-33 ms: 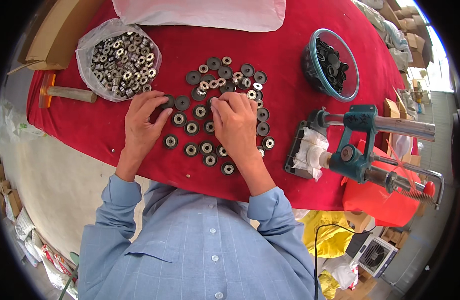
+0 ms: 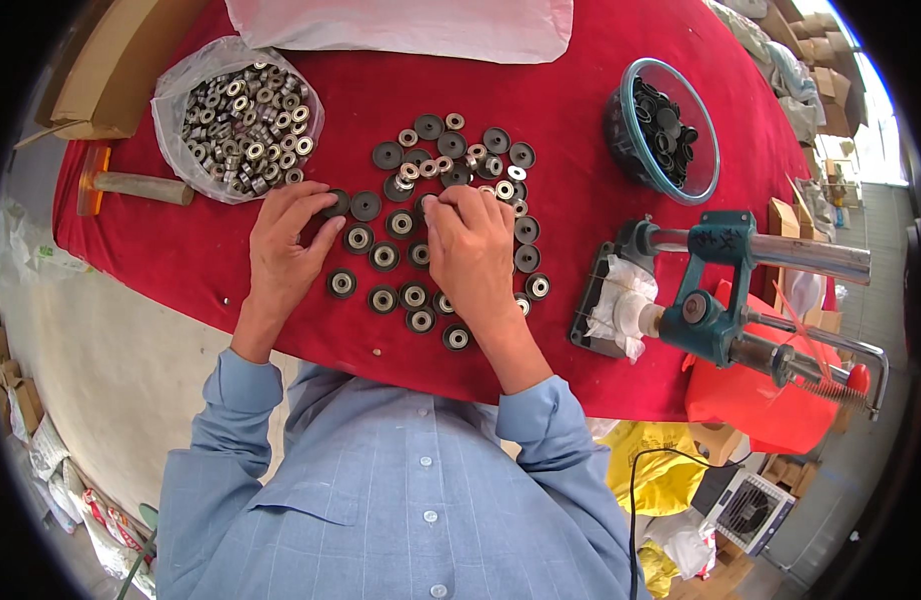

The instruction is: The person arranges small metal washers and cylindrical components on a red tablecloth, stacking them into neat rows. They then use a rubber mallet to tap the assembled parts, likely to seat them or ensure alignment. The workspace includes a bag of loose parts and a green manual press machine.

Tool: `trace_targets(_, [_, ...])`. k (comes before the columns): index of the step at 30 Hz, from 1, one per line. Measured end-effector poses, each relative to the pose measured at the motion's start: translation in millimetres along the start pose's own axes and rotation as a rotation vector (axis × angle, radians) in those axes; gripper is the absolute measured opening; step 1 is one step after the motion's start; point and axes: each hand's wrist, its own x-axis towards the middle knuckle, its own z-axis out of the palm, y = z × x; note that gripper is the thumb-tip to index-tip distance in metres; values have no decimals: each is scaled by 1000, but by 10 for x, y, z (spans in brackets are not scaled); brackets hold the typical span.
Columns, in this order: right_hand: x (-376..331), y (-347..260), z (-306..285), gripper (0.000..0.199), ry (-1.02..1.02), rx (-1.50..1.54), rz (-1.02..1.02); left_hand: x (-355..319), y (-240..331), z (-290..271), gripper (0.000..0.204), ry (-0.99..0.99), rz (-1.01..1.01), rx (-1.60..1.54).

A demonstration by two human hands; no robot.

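Observation:
My left hand (image 2: 286, 250) has its thumb and fingertips closed around the edge of a black round cap (image 2: 337, 203). Beside it lies another black round cap (image 2: 365, 206). Further right, my right hand (image 2: 469, 240) pinches a dark round piece, mostly hidden behind the fingers. Nearer to me lie several black caps with a steel bearing seated in each, such as this black wheel (image 2: 342, 283). Beyond my hands, loose steel bearings (image 2: 429, 168) and black caps (image 2: 388, 155) are mixed together on the red cloth (image 2: 311, 330). The right palm covers part of this spread.
A clear plastic bag (image 2: 166, 110) full of bearings stands at far left, near a wooden-handled hammer (image 2: 146, 188) and a cardboard box (image 2: 121, 80). At right are a glass bowl (image 2: 709, 150) of black caps and a green hand press (image 2: 721, 290). White sheeting (image 2: 411, 28) lies along the far edge.

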Motion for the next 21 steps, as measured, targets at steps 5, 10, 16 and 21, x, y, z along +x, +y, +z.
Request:
trace_targets(5, [-109,-148,-43,36,-52,-175,-14,24,77,-9,35,60,13,-21])
trace_targets(10, [-180,-175,-83,49,-89,-126,85,307,339,74,38,26,100,-44])
trace_targets(16, [-152,-216,-129,48,-79,-137,83,490,363,415,35,-57,148,-25])
trace_targets(21, [-177,-49,-452,37,83,204,314,478,273,521,34,-59,193,-16])
